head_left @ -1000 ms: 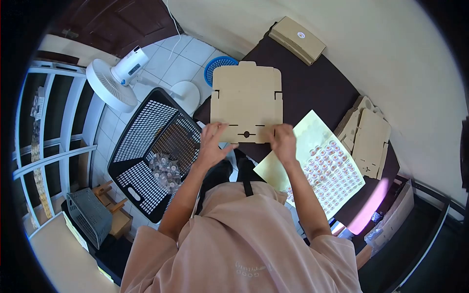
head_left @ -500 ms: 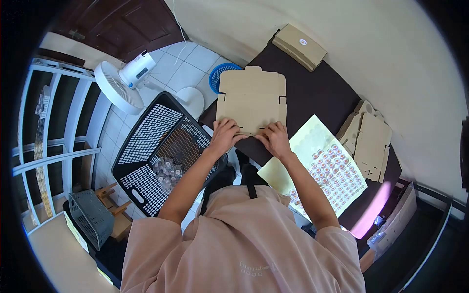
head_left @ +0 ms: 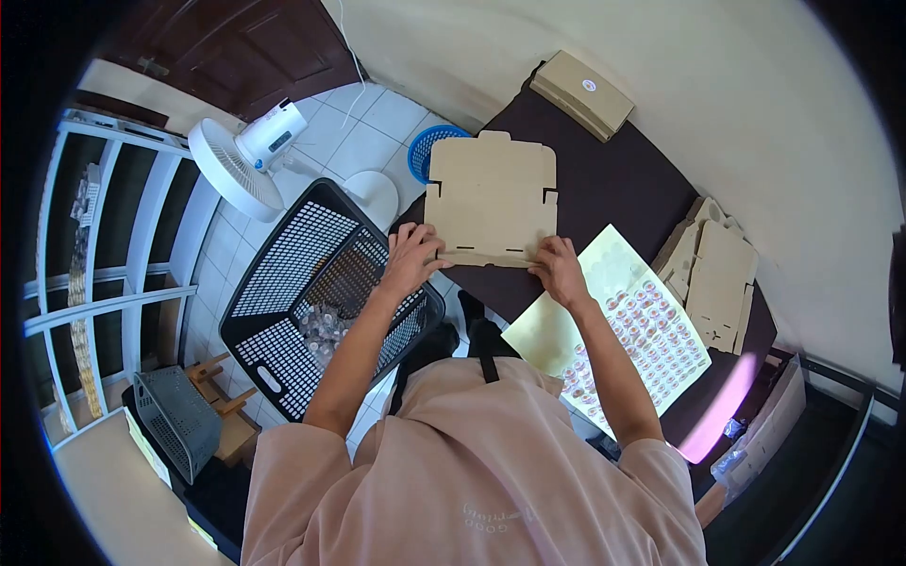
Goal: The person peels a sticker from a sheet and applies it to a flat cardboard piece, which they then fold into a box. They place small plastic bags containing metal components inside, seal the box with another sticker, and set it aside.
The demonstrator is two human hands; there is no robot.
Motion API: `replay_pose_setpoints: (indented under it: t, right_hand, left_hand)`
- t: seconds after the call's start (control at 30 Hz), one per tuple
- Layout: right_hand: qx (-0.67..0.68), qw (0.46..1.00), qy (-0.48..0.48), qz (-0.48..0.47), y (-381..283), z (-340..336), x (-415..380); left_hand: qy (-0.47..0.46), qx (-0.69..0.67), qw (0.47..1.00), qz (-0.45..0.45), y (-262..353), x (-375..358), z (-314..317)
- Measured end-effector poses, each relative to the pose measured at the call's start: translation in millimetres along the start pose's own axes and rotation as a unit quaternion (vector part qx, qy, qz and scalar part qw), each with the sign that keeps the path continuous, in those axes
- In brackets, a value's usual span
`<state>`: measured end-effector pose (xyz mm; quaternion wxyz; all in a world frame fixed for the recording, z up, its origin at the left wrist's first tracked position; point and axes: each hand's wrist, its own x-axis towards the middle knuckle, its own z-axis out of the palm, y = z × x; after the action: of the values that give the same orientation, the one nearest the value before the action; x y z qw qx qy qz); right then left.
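Observation:
A flat brown cardboard box blank (head_left: 493,198) lies on the dark table (head_left: 613,179), its near edge folded up in a narrow strip. My left hand (head_left: 413,257) grips the near left corner of the blank, fingers bent over it. At the near right corner, my right hand (head_left: 557,268) pinches the cardboard between thumb and fingers. Right of my right hand lies a pale sheet (head_left: 595,264) covered with rows of round stickers.
A black basket (head_left: 247,325) with clear small items stands at left, beside a white fan (head_left: 236,170). A blue basket (head_left: 422,156) is behind the table. A closed box (head_left: 580,94) sits at the back, and more cardboard blanks (head_left: 719,283) lie at right.
Both hands have moved apart along the near edge, from its middle out to the corners. The folded strip there now shows more clearly.

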<state>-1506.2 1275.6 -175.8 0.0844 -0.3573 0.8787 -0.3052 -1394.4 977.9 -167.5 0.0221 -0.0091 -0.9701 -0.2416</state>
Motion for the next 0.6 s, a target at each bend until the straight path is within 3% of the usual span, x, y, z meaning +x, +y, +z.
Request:
replay_pose_setpoints:
  t: [0.13, 0.2, 0.27, 0.33, 0.4, 0.47, 0.6]
  right_hand:
    - [0.018, 0.999, -0.040, -0.004, -5.1, -15.3, 9.2]
    - [0.023, 0.980, -0.132, 0.146, -14.2, -29.8, 24.8]
    - [0.020, 0.990, -0.079, 0.116, -13.6, -24.2, 31.6]
    - [-0.117, 0.983, 0.113, 0.085, -23.0, -16.5, 41.6]
    - [-0.135, 0.982, 0.120, 0.059, -23.5, -0.1, 43.1]
    - [-0.100, 0.993, 0.016, 0.063, -17.8, 26.9, 39.6]
    - [-0.070, 0.997, 0.014, 0.019, -45.6, 54.6, 53.8]
  left_hand:
    - [-0.022, -0.025, 0.998, 0.059, -6.1, -4.2, -2.0]
    - [-0.050, -0.076, 0.996, -0.008, -10.6, 8.7, 2.2]
    - [-0.046, -0.069, 0.996, -0.028, -14.5, 26.5, 5.1]
    - [-0.042, -0.063, 0.996, -0.050, -11.0, 35.9, 6.2]
    - [0.004, -0.034, 0.992, -0.118, -7.4, 41.2, 7.4]
    - [0.007, -0.046, 0.992, -0.119, -14.2, 44.8, 13.8]
    - [-0.036, -0.104, 0.989, -0.101, -37.7, 47.7, 20.1]
